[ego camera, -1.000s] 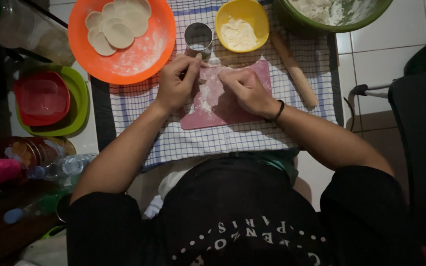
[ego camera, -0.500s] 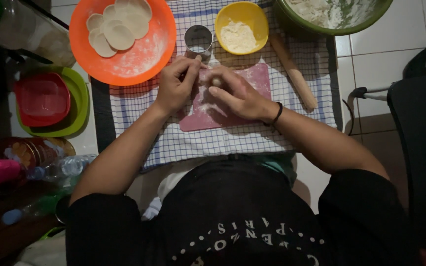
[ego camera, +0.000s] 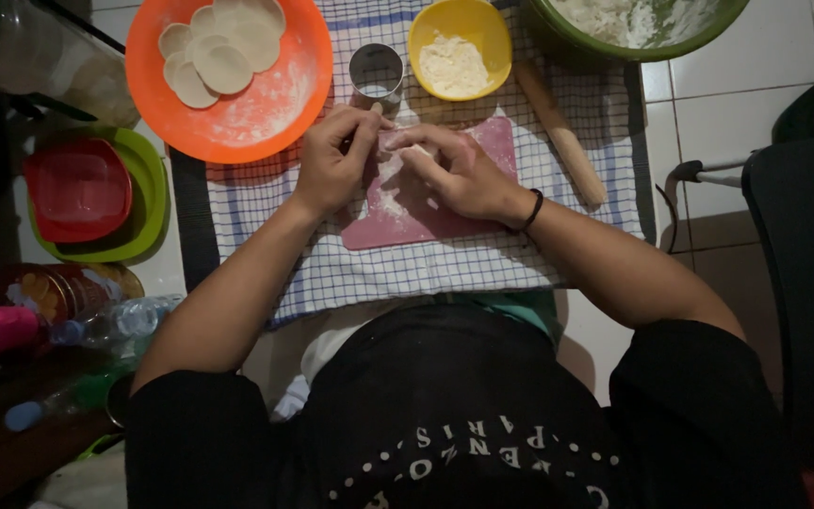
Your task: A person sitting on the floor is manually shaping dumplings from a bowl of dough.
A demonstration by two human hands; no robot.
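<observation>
The right hand has slid left to meet the left hand, both pinching the dough piece over the pink board; press gently, evenly.

Hands are hiding the dough on the pink board; the frame's top edge is cutting off the green bowl and orange plate.

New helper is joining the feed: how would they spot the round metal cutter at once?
Find the checked cloth and the pink board on it. Just past the board, between the orange plate and yellow flour bowl, stands the metal ring cutter: the only shiny, open-topped cylinder there.
</observation>
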